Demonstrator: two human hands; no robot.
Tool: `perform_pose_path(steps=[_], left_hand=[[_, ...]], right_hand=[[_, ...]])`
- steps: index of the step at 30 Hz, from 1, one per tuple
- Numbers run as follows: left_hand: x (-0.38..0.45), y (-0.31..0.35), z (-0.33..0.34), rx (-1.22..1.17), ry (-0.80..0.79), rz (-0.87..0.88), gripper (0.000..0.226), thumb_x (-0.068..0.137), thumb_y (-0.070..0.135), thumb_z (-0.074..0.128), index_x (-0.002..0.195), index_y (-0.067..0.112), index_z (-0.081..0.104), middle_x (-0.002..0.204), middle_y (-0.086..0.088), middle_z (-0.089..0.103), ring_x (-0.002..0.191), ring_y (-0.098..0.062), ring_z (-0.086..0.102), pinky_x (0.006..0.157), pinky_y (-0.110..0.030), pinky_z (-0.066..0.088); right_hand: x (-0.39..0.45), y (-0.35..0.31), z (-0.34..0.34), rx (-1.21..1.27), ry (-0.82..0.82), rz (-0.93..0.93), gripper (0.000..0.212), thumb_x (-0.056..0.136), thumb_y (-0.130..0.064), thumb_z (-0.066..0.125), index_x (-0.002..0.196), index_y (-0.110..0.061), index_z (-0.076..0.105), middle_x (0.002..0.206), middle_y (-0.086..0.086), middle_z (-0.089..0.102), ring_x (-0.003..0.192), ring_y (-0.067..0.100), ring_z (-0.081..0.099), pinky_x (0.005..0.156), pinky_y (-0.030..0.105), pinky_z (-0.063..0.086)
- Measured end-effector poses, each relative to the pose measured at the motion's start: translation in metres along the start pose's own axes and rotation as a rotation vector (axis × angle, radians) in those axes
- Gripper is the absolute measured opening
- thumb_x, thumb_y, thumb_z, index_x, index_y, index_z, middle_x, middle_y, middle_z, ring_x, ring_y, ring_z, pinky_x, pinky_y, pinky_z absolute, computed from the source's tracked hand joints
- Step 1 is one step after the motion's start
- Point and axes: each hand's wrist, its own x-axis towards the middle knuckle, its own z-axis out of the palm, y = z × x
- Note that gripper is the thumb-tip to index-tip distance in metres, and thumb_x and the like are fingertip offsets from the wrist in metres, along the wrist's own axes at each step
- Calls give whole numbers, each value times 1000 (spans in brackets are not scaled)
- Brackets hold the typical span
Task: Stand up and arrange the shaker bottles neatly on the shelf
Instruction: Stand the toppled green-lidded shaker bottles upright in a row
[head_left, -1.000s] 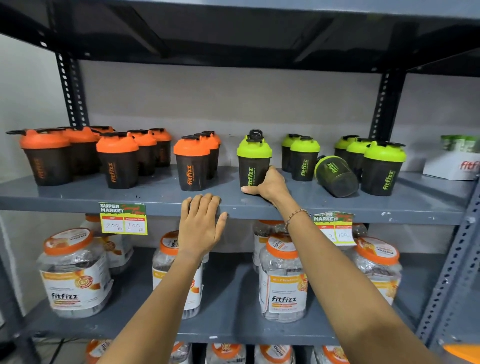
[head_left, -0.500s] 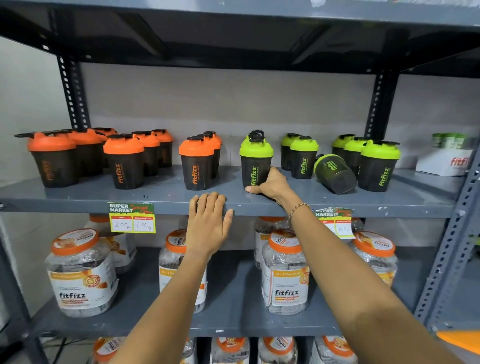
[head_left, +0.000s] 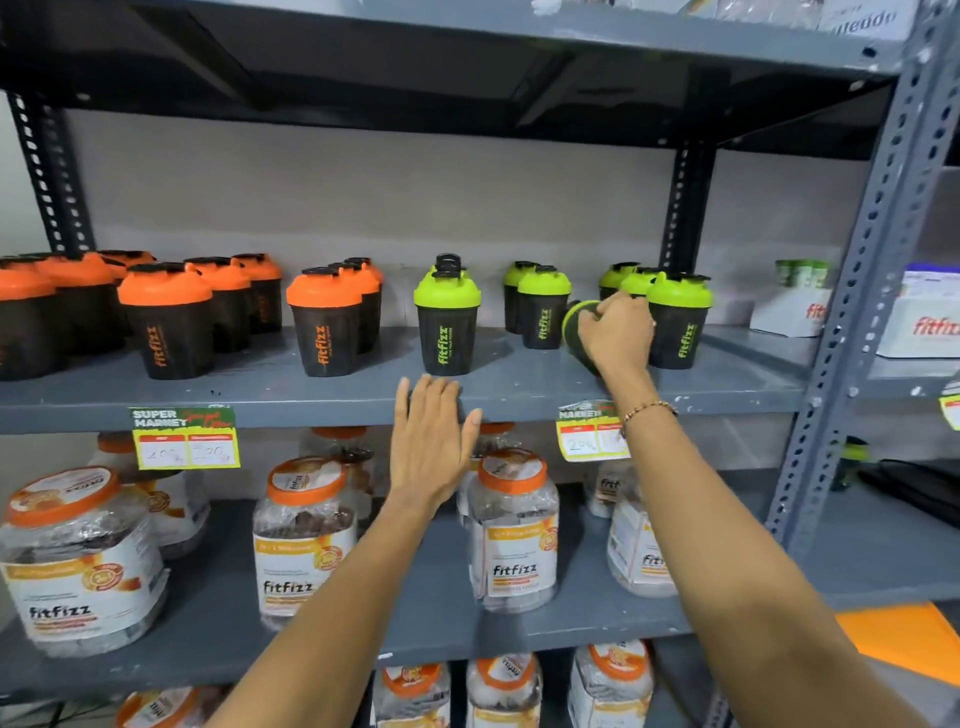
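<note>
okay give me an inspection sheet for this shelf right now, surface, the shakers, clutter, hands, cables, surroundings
Surface: grey metal shelf, scuffed.
Job's things: orange-lidded shakers and green-lidded shakers upright; one tipped green shaker on its side.
Clutter: price tags on the shelf edge.
Hands: right hand on the tipped shaker; left hand open, flat at the shelf edge.
Cables: nothing seen.
Surroundings: fitfizz jars below; white boxes at right.
</note>
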Motion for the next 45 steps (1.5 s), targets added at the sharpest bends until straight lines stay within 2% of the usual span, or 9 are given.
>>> perform_pose_path(steps=[5,10,17,20,25,27,33,38,45], left_hand=[[9,36,21,21,0,76,46,96,39,35,118,7,59,118,-8,61,117,-28,54,112,-46,18],[7,34,35,47,100,67,39,96,34,38,118,8,58,118,-9,61,114,-28,53,110,-46,22],[8,32,44,65,142,65,40,97,35,37,120,9,56,120,-8,60,115,-26,49,112,-45,18],[8,33,45,63,139,53,40,97,36,36,121,10,55,121,-7,59,116,-24,48,113,-43,16],[8,33,43,73,126,48,41,97,36,35,122,11,55,121,-6,59,116,-24,49,113,-43,17],[7,32,41,73,115,49,42,98,36,34,122,10,55,122,-6,59,116,-24,50,113,-43,18],[7,30,40,70,105,79,43,98,37,34,124,11,55,124,-6,59,117,-24,50,113,-42,17],[7,29,41,72,102,71,42,97,37,36,125,11,55,125,-6,59,119,-23,49,114,-42,17],[4,29,34,76,95,101,40,98,35,38,126,11,54,127,-5,58,119,-23,50,112,-42,21]], right_hand=[[22,30,1,-111,-225,103,79,92,-59,36,127,10,48,132,27,52,125,41,47,103,45,36],[36,42,3,-39,-402,144,72,83,-61,48,127,-3,55,133,18,57,121,38,54,96,38,45],[40,58,-7,801,-630,509,52,74,-44,70,115,-15,56,115,8,61,96,24,64,58,35,60],[34,64,-7,1012,-758,450,49,77,-29,77,116,-5,59,108,10,68,94,19,67,76,37,60],[32,55,10,888,-789,290,29,81,-9,72,106,0,61,109,12,68,97,17,64,100,36,48],[36,52,21,697,-756,189,47,82,-14,72,122,-1,53,121,12,64,110,22,59,103,37,44],[45,59,43,317,-789,17,74,85,-26,68,139,-2,23,133,10,53,114,22,50,93,31,39],[46,57,48,202,-795,-53,64,87,-30,65,137,-4,35,139,12,52,125,28,49,105,39,40],[40,56,47,141,-755,-81,62,92,-30,58,137,3,32,138,17,50,125,30,49,98,36,41]])
